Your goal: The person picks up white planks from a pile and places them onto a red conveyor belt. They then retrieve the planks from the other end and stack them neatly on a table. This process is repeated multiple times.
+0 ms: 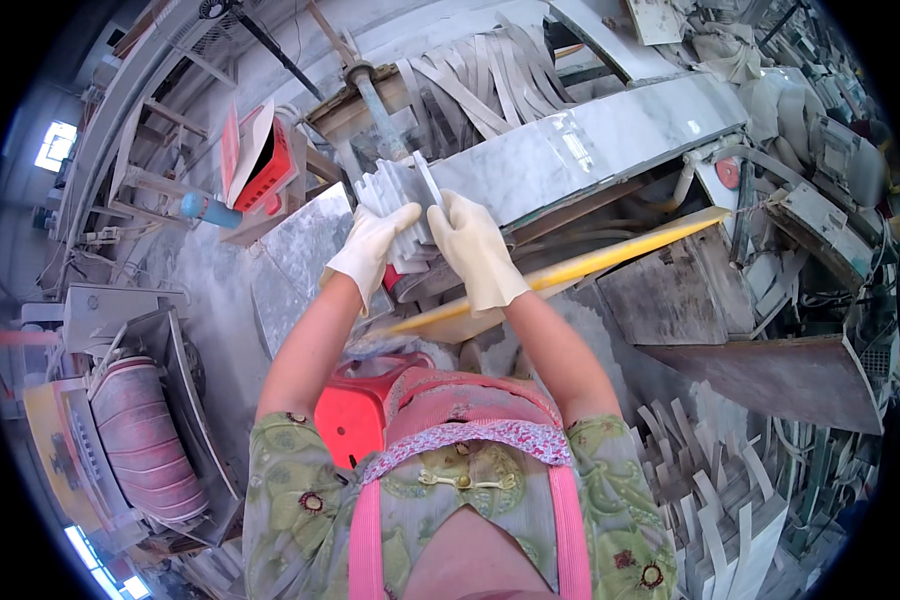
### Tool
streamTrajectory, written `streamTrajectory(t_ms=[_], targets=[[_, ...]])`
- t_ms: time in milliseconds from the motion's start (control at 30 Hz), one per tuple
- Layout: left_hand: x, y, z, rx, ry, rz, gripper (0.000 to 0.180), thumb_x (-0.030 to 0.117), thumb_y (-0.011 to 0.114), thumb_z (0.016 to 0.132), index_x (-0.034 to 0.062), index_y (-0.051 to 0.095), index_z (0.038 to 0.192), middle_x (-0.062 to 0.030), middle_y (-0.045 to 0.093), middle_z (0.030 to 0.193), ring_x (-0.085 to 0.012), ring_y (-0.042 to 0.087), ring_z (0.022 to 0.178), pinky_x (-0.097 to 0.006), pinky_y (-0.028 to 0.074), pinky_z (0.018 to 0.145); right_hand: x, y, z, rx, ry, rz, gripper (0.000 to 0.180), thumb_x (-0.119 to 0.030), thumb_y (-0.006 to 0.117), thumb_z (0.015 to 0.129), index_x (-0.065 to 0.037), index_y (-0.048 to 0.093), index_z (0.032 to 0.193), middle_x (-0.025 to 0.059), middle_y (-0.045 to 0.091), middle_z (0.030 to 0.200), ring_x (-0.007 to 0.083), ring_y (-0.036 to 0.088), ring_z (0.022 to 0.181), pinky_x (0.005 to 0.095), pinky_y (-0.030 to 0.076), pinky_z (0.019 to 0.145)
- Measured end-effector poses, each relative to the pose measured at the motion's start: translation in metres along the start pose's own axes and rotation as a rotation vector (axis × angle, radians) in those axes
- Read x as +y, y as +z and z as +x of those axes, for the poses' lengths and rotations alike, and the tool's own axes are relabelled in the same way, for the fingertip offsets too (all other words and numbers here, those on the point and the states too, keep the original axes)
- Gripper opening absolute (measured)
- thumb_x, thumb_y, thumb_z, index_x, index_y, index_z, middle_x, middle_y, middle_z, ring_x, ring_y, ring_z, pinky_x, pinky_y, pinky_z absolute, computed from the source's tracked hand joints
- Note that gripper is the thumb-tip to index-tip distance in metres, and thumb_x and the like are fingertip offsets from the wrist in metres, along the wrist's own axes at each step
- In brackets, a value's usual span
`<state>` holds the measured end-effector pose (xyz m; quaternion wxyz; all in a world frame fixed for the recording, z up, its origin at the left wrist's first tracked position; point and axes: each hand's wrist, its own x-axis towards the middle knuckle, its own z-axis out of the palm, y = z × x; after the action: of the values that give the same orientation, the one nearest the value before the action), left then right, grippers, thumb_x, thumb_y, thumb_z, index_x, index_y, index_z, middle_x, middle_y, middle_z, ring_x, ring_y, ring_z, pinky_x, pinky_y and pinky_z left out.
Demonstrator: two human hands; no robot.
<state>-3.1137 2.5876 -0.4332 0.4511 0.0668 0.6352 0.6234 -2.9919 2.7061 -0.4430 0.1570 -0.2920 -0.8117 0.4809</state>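
Dusty stone workshop, marble slab [610,135], left hand [375,245] and right hand [475,245] gripping stacked tile pieces [395,195]

A stone-cutting workshop: a marble slab [610,135] at upper centre, cut strips [710,500] stacked lower right, dust-coated machinery [120,440] at left.

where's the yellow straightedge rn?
Head view, centre-right: the yellow straightedge slants from below the right hand up toward the right, under the grey marble slab and above the red stool.

White gloves on left hand [372,248] and right hand [477,250], green floral short sleeves, pink apron.
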Motion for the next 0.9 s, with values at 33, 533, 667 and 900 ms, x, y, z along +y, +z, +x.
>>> streamTrajectory(t_ms=[33,533,667,900], targets=[[-0.003,0.001,0.000,-0.008,0.049,-0.024,0.068,0.026,0.076,0.091,-0.0061,0.040,0.140,-0.0180,0.063,0.123,-0.0232,0.067,0.106,-0.038,0.056,0.084,0.000,-0.001,-0.002,-0.013,-0.026,0.005,0.037,-0.031,0.050,0.100,0.003,0.063,0.109,0.0295,0.067,0.094,0.0475,0.064,0.097,0.0515,0.050,0.083],[-0.031,-0.004,0.013,0.450,-0.018,0.427,0.094,0.049,0.084,0.071,-0.0160,0.047,0.127,-0.0267,0.057,0.129,-0.0335,0.059,0.118,-0.040,0.049,0.099,0.051,-0.023,-0.035,0.101,-0.050,-0.085,0.061,-0.038,0.059,0.096,0.002,0.049,0.141,0.0245,0.066,0.125,0.0419,0.059,0.122,0.0450,0.046,0.104],[-0.026,-0.025,-0.020,0.102,0.034,-0.079,0.083,0.042,0.081,0.078,-0.0092,0.047,0.134,-0.0208,0.060,0.129,-0.0292,0.064,0.114,-0.039,0.054,0.093,0.043,0.003,-0.034,0.011,-0.218,-0.725,0.070,-0.039,0.062,0.094,0.004,0.046,0.146,0.0320,0.043,0.150,0.0493,0.033,0.143,0.0538,0.021,0.122],[-0.043,-0.062,-0.019,0.037,0.098,-0.324,0.065,0.030,0.076,0.086,0.0037,0.050,0.139,-0.0143,0.066,0.123,-0.0291,0.069,0.106,-0.047,0.060,0.083,0.044,0.027,-0.020,-0.109,-0.336,-1.023,0.062,-0.032,0.054,0.098,0.002,0.045,0.148,0.0287,0.045,0.149,0.0483,0.041,0.138,0.0530,0.026,0.120]])
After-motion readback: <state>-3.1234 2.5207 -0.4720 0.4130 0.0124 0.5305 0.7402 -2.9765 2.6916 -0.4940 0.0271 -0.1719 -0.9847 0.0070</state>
